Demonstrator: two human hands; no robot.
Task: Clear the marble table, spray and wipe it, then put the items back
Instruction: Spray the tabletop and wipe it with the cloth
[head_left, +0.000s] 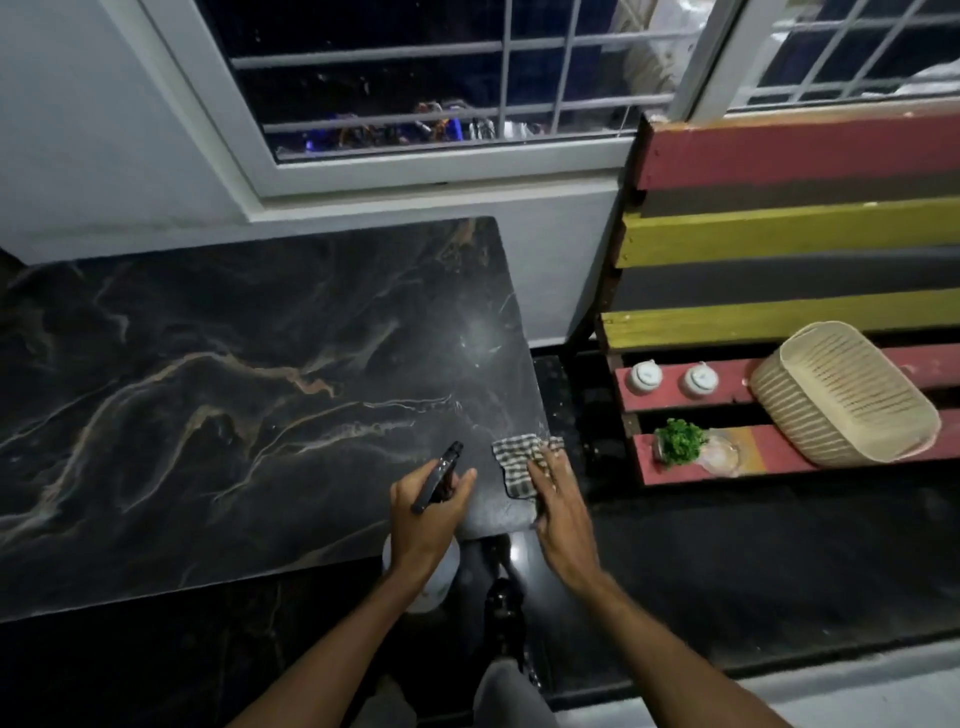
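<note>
The dark marble table (218, 384) with pale and brown veins fills the left of the head view. My left hand (423, 519) grips a spray bottle (439, 475) by its black trigger head, nozzle aimed over the table's near right corner; its white body hangs below the table edge. My right hand (558, 512) lies flat on a checked cloth (519, 460) pressed onto that same corner. A faint misted patch shows on the marble further back on the right.
To the right stands a striped red and yellow wooden bench (779, 239). On it sit two small white jars (644, 376), a small green plant (678, 441), a clear glass dish (722, 454) and a tilted cream basket (841, 395). A barred window (441, 78) is behind.
</note>
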